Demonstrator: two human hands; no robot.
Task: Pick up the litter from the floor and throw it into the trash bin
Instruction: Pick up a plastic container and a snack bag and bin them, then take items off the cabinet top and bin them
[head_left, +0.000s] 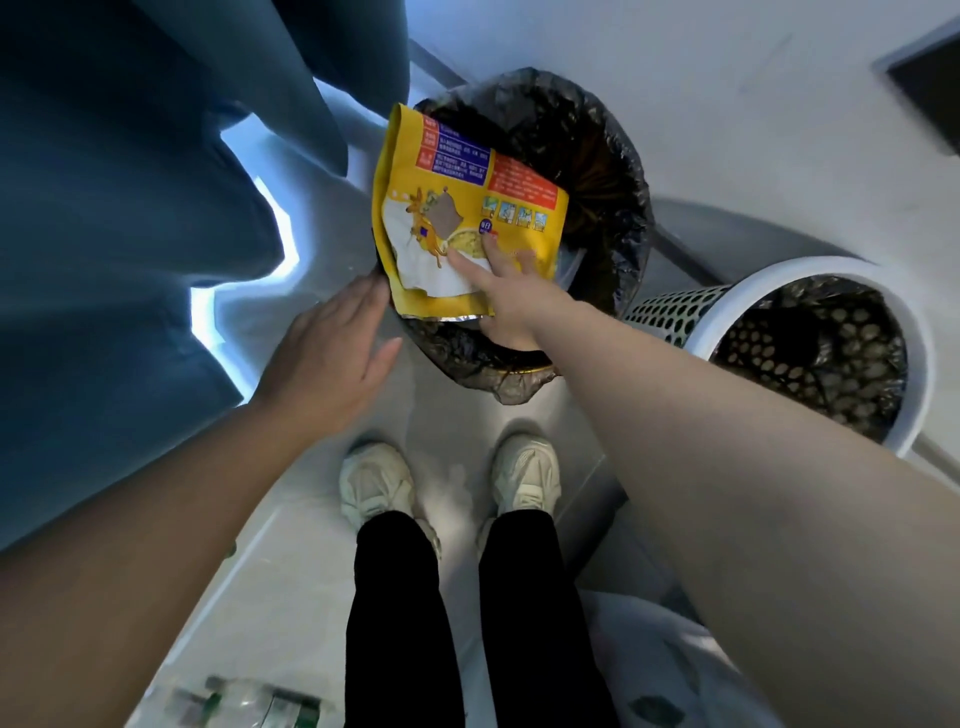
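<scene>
Beside a blue curtain (130, 208), the left hand (332, 358) is held flat and empty, fingers straight, near the rim of the bag-lined trash bin (626, 171), over whose mouth a yellow packet (457, 208) is pinched by the right hand (511, 296); a white perforated bin (779, 270) is seen alongside.

Single cam, strapped to your head, wide-angle w/ obvious fisheye bend toward the edges. It looks fwd and steeply down, nearly straight at the floor: your shoes (376, 483) sit bottom-center, legs running up toward the lens. Both forearms enter from the bottom corners, huge bc they're close, and your left hand (332, 358) and right hand (511, 299) land mid-frame. The trash bin (623, 171) is just past your toes, seen from above into its mouth, w/ the yellow packet (441, 171) pinched in your right hand over it.
</scene>
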